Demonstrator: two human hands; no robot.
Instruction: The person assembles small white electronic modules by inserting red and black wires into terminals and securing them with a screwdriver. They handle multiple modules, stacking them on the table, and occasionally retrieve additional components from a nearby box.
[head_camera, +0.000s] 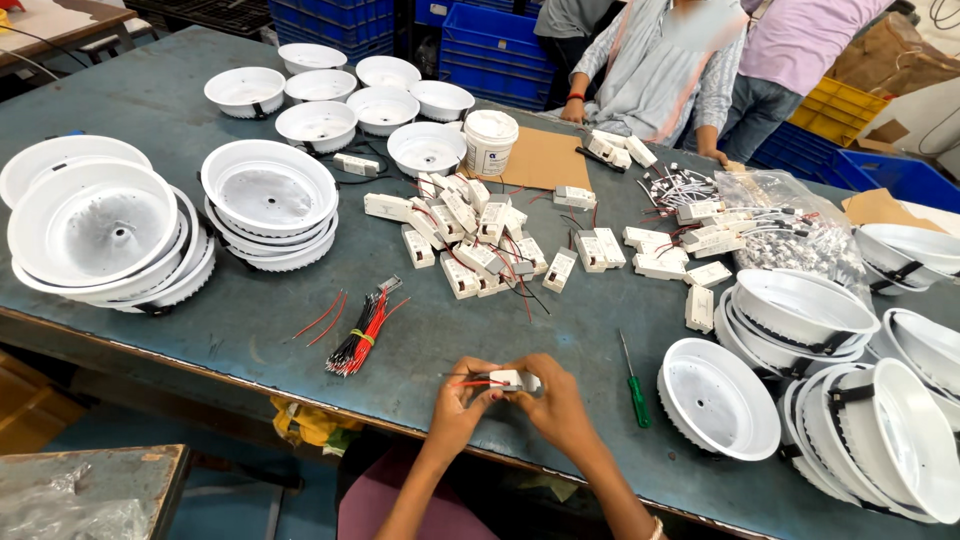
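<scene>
Low in the middle of the frame, both hands met over the near edge of the grey-blue tabletop (250, 330). The right hand (556, 402) was closed around a small white driver box (512, 380), pinching it so that one end faced left, while the left hand (462, 396) gripped thin red and black leads (468, 381) at that end. The box was held just above the tabletop, close to the body, probably so the fine wires could be seen and steadied.

Just left of the hands lay a bundle of red and black wires (362, 338) tied with a band, with a few loose red ones beside it, near enough for the left hand. To the right, a green-handled screwdriver (634, 384) lay along the tabletop, close to the right hand.

In the centre of the frame sat a loose heap of similar white boxes (470, 240) with wires trailing, apparently the stock to draw from. White round lamp housings stood nested in stacks (268, 205) at the left, singly along the top, and in stacks at the lower right (860, 400), which kept the middle ground for small parts. A white tub (490, 140) stood on a sheet of cardboard (535, 160) near the top centre. Two other people stood at the far side, upper right, one hand (572, 110) of theirs resting on the tabletop.
</scene>
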